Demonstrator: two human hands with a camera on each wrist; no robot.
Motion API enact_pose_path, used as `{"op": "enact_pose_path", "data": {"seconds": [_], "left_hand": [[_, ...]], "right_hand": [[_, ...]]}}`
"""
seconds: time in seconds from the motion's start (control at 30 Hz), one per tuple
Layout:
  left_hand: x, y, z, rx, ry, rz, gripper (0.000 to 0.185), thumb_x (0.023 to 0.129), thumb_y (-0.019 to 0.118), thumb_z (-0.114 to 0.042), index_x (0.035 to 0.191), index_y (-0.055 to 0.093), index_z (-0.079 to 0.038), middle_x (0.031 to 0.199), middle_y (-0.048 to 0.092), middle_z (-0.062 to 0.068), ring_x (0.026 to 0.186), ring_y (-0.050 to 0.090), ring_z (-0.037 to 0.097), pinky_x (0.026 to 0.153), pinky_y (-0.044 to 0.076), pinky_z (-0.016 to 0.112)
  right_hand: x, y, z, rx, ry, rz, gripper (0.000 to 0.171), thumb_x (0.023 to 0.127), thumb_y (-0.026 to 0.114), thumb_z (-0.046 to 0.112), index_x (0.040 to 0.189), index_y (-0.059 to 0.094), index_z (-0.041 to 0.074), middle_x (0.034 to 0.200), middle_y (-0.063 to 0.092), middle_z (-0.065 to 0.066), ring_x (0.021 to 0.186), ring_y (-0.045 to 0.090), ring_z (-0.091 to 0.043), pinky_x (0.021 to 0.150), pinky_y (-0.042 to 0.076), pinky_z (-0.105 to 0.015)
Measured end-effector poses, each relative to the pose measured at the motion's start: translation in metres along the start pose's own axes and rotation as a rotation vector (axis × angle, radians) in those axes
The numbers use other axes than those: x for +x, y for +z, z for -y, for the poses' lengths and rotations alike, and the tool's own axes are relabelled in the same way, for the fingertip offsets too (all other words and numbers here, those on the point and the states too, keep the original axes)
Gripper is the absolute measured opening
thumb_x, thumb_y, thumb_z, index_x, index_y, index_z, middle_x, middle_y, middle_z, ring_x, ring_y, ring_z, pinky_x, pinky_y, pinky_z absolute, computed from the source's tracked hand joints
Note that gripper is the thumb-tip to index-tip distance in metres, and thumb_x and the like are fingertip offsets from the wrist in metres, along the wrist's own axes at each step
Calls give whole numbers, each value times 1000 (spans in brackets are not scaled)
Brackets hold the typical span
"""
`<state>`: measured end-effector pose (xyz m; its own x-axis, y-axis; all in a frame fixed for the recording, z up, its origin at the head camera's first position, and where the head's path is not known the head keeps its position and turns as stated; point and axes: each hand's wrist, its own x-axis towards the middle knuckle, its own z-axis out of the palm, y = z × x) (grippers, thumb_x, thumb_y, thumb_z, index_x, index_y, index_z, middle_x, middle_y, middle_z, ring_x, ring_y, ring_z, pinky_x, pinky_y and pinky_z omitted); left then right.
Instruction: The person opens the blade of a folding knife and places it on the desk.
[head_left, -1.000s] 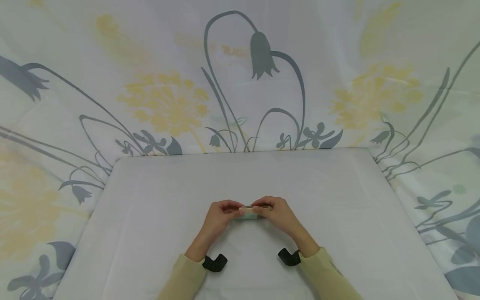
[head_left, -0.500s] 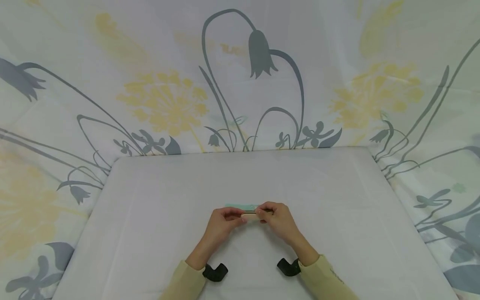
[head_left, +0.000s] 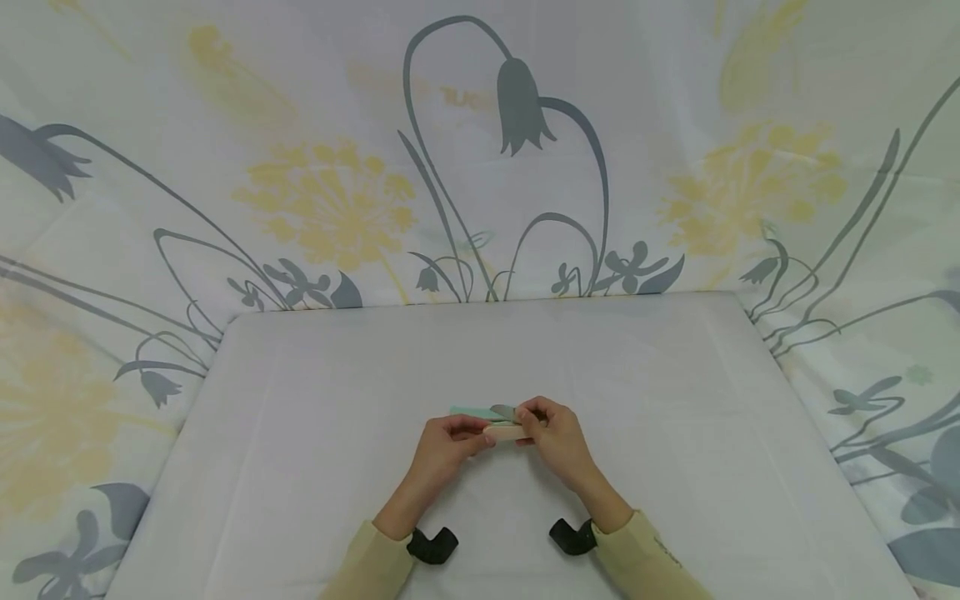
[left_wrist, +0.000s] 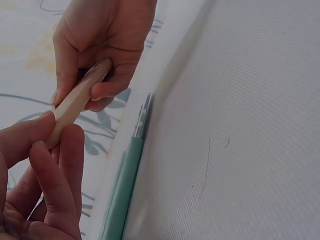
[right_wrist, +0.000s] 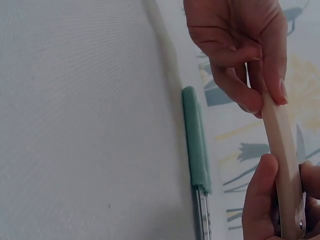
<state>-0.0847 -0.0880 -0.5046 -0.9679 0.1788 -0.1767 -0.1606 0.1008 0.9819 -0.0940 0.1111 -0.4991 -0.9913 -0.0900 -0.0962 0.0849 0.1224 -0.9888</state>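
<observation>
A folding knife with a pale wooden handle (right_wrist: 283, 150) is held between both hands, above the white table. My left hand (head_left: 450, 442) pinches one end of the handle between thumb and fingertips. My right hand (head_left: 551, 429) grips the other end, its thumb and fingers around the pivot part. A grey blade (head_left: 502, 412) stands partly out of the handle, its tip pointing left in the head view. Just beyond the knife lies a tool with a teal handle (left_wrist: 123, 190) and a slim metal end (left_wrist: 143, 115), partly hidden behind the hands in the head view.
The white table (head_left: 480, 350) has its back edge against a flower-printed curtain (head_left: 337, 167), which also runs along both sides. A black wrist mount (head_left: 432, 546) sits at the left cuff, another black mount (head_left: 573, 537) at the right.
Both hands have drawn slightly toward the body with the knife, uncovering more of the teal-handled tool. The right fingers have lifted, and the blade now shows swung partly out of the handle.
</observation>
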Motion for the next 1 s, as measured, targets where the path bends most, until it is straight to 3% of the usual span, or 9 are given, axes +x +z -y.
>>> {"op": "enact_pose_path", "data": {"seconds": [0.1, 0.43, 0.57, 0.8, 1.0], "left_hand": [[0, 0, 1, 13, -11, -4, 27, 84, 80, -13, 105, 73, 3, 95, 73, 9, 80, 67, 12, 68, 51, 24], [-1, -7, 5, -12, -64, -13, 26, 84, 79, -12, 104, 73, 3, 89, 74, 8, 80, 68, 13, 69, 51, 24], [-1, -10, 5, -35, -65, -4, 24, 86, 75, -7, 105, 72, 7, 86, 74, 9, 77, 68, 11, 67, 49, 22], [-1, -12, 1, -2, -61, 10, 23, 83, 77, -5, 101, 72, 8, 84, 74, 9, 74, 67, 11, 66, 48, 24], [-3, -13, -1, -4, -43, 68, 24, 83, 79, -7, 102, 72, 6, 82, 74, 9, 75, 68, 12, 67, 48, 25]], "right_hand": [[1, 0, 1, 6, 9, -10, 13, 101, 58, 7, 100, 66, -4, 94, 63, -13, 81, 62, -20, 67, 57, -32], [5, -8, 6, -154, 2, -115, 17, 101, 60, 17, 97, 66, 2, 83, 62, -5, 78, 54, -18, 66, 44, -25], [8, -13, 7, -140, 29, -87, 18, 100, 62, 17, 100, 68, 1, 87, 62, -6, 79, 52, -19, 65, 44, -25], [18, -24, 14, -97, 29, 3, 25, 100, 63, 18, 118, 69, 1, 107, 68, -9, 94, 60, -21, 79, 54, -33], [24, -29, 22, -163, 16, 59, 25, 98, 66, 16, 115, 70, -2, 103, 69, -8, 87, 61, -21, 76, 54, -34]]}}
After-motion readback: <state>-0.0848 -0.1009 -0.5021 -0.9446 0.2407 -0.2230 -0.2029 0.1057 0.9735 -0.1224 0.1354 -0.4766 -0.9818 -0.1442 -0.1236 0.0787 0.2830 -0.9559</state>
